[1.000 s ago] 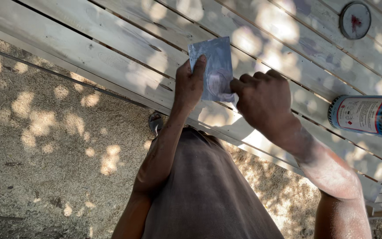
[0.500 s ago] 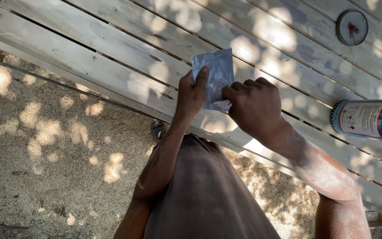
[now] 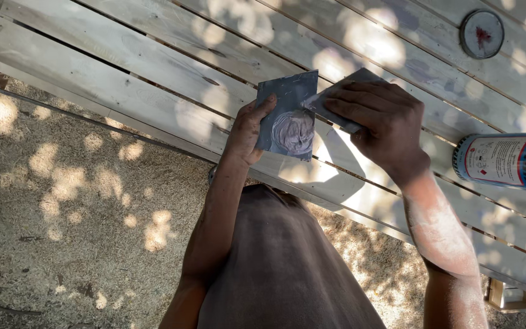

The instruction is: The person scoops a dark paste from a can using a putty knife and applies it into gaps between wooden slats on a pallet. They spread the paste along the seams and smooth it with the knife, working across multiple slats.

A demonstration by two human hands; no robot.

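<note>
My left hand (image 3: 246,130) holds a square grey metal plate (image 3: 287,116) by its left edge, thumb on its face. A pale smear of putty (image 3: 293,131) lies on the plate's lower half. My right hand (image 3: 377,122) grips a second flat grey scraper blade (image 3: 342,91), and its left edge touches the plate's upper right part. Both hands hover over a slatted surface of light wooden planks (image 3: 123,67). My forearms are dusted with white powder.
A tin can (image 3: 503,161) with a printed label lies on its side on the planks at the right. Its round lid (image 3: 481,33) sits at the top right. Sandy, gravelly ground (image 3: 62,231) spreads to the left and below. My brown clothing fills the bottom centre.
My right hand has come off the plate's face and now holds the scraper blade against its upper right edge, uncovering the putty smear. The plate sits a little lower and more face-on.
</note>
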